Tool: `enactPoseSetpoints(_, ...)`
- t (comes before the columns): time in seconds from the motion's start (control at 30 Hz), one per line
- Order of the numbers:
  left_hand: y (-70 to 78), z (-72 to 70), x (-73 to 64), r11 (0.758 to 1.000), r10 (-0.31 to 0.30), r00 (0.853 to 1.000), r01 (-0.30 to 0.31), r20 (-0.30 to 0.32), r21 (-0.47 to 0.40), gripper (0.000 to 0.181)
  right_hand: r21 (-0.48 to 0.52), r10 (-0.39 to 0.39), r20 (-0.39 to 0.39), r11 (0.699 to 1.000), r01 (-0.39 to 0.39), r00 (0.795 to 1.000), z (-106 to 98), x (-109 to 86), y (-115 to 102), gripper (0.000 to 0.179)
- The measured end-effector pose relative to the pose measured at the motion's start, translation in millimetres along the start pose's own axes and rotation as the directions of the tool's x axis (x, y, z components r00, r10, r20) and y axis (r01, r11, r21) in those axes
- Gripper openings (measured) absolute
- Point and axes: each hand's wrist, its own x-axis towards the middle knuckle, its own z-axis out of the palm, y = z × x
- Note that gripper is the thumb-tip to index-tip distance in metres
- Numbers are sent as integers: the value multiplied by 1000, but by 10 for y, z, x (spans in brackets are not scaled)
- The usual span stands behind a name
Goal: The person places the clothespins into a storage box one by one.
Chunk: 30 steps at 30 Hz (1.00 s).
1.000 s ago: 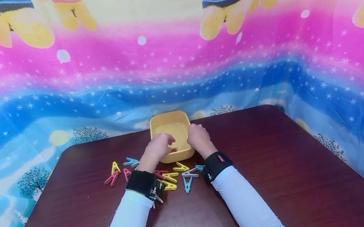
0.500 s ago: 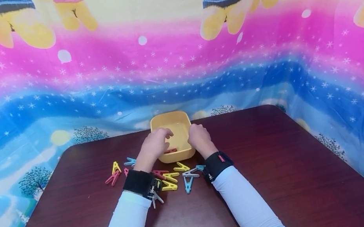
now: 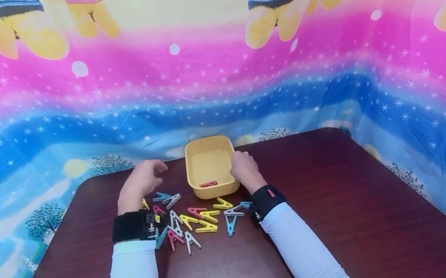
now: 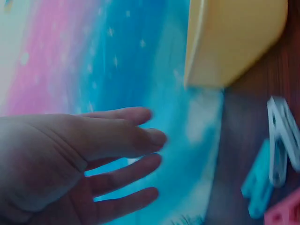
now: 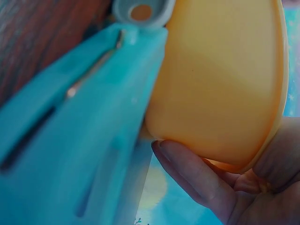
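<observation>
My right hand (image 3: 245, 169) grips the right side of a yellow plastic tub (image 3: 211, 162). In the right wrist view its thumb (image 5: 187, 171) presses the tub's outer wall (image 5: 220, 79) and the fingers curl over the rim. One red clothespin (image 3: 208, 184) lies inside the tub at the near end. My left hand (image 3: 142, 183) is in the air left of the tub, holding nothing. The left wrist view shows that hand (image 4: 84, 150) with fingers parted. Below it lie a blue clothespin (image 3: 160, 196) and a white clothespin (image 3: 171, 201); my forearm hides others.
Several clothespins in yellow, red, white and blue are scattered before the tub on the dark wooden table (image 3: 349, 216). A blue clothespin (image 5: 93, 117) looms close to the right wrist camera. A patterned cloth (image 3: 212, 72) hangs behind the table's far edge.
My left hand has drawn out of the tub and swung left, uncovering the red clothespin inside and more clothespins on the table. My right hand keeps its grip on the tub.
</observation>
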Motion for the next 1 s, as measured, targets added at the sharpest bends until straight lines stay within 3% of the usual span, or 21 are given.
enactPoseSetpoints(0.17, -196, 40, -20, 999, -45, 991, 47, 128, -10, 42, -11, 14, -11, 1000, -14, 1000, -19, 8, 19, 35)
enactPoseSetpoints(0.37, -232, 141, -21, 993, -117, 970, 121, 213, -5, 34, -13, 2, -23, 1000, -2, 1000, -4, -10, 28, 33)
enactPoseSetpoints(0.57, -225, 209, -23, 990, -144, 961, 143, 237, 18, 31, -5, -3, -24, 1000, 2, 1000, 13, -24, 8, 34)
enactPoseSetpoints(1.0, -244, 260, -13, 988, -153, 960, 147, 235, 43, 36, -12, -9, -23, 1000, 9, 1000, 14, -25, -3, 33)
